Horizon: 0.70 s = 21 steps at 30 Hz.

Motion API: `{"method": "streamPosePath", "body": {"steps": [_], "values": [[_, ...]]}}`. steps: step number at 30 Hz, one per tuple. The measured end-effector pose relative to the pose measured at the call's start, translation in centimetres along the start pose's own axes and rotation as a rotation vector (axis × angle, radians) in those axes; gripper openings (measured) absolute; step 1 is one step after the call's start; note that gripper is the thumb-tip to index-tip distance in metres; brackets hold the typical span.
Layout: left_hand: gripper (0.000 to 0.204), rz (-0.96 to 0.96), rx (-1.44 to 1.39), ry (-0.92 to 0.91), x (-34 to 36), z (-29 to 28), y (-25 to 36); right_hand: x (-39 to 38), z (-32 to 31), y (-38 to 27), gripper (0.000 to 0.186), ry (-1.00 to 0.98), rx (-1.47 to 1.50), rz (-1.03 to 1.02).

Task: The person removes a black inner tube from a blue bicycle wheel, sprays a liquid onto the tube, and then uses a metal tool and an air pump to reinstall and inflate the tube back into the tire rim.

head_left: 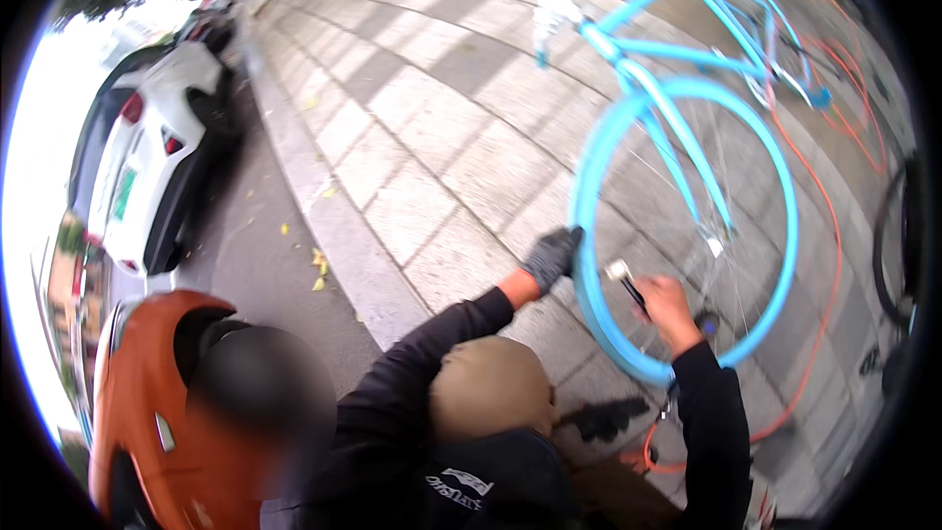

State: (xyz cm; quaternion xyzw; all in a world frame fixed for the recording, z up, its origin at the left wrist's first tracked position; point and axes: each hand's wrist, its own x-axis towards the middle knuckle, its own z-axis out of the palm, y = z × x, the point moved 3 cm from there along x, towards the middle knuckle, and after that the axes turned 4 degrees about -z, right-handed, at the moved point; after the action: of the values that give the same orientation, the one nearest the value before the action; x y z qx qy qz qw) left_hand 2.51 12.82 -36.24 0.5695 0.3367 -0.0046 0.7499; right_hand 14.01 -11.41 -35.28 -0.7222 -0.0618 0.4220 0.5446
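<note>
A light blue bicycle (pixel 721 54) stands on the paving, its front wheel (pixel 587 198) closest to me, with a blue tyre and rim. My left hand (pixel 551 257), in a dark grey knitted glove, is closed at the tyre's left edge. My bare right hand (pixel 667 309) is wrapped round a small brush-like tool (pixel 631 292) with a black handle and a pale head. That head is over the wheel's opening, just inside the left side of the rim; whether it touches the rim I cannot tell. A dark glove-like thing (pixel 603 419) lies below the wheel.
An orange hose (pixel 832 226) curves round the wheel's right side. Another dark wheel (pixel 891 245) is at the far right. A kerb (pixel 294 172) borders the road, where a white car (pixel 162 147) and an orange car (pixel 147 393) stand. A person (pixel 260 393) with a blurred head is at lower left.
</note>
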Motion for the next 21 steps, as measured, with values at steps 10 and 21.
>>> {"method": "streamPosePath", "body": {"steps": [10, 21], "values": [[0.045, 0.012, 0.311, 0.028, -0.6, -1.6, 1.7, -1.6, 1.6, -2.0, 0.048, 0.096, -0.384, -0.136], [0.046, -0.009, -0.118, 0.097, 0.4, -0.9, -1.1, -2.5, 2.0, -6.0, 0.041, -0.064, -0.929, -0.294]]}}
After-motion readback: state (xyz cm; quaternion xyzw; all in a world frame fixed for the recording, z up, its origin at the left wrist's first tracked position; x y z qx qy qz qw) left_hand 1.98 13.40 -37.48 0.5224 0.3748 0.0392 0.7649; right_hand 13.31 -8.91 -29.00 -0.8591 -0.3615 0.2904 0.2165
